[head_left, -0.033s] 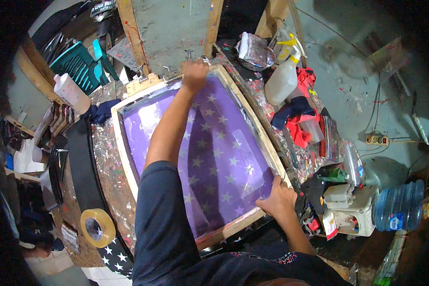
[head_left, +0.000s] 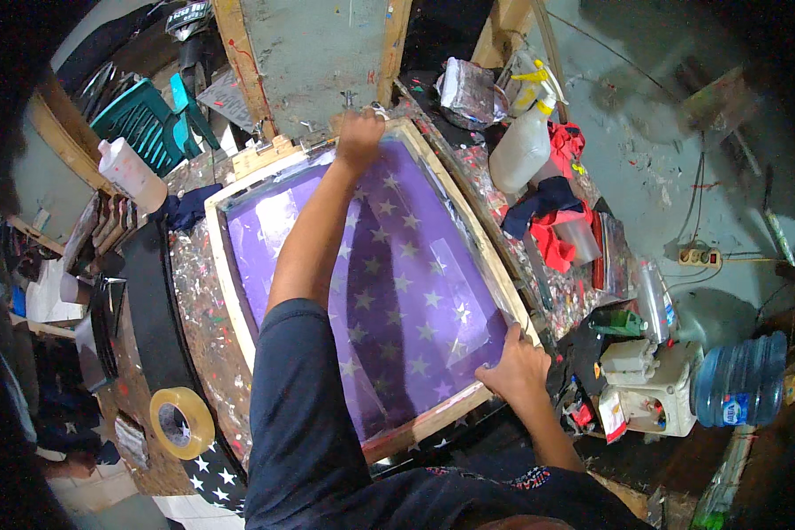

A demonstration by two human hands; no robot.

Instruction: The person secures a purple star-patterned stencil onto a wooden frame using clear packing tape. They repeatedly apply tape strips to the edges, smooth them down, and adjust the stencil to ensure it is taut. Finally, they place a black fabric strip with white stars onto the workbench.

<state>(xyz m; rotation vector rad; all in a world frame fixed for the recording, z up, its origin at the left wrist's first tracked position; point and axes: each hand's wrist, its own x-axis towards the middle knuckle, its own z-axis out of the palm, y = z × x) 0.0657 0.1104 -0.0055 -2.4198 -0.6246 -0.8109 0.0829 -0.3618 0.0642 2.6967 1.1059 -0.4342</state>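
A wooden-framed screen-printing screen (head_left: 514, 296) with purple mesh and pale stars lies tilted on the worktable in front of me. My left hand (head_left: 360, 140) reaches across it, fingers closed around its far edge beside metal clamp hardware (head_left: 314, 137). At the near right corner my right hand (head_left: 514, 364) grips the frame, thumb on top and fingers hidden beneath. Black fabric with white stars (head_left: 214, 477) shows at lower left, and more peeks out under the near edge. My left forearm covers part of the mesh.
A roll of clear tape (head_left: 181, 424) sits on the black strip (head_left: 159, 309) to the left. A white bottle (head_left: 131, 174) stands beyond it. On the right are a spray bottle (head_left: 521, 150), red cloth (head_left: 556, 243) and a blue water jug (head_left: 740, 380). A green plastic chair (head_left: 141, 124) is far left.
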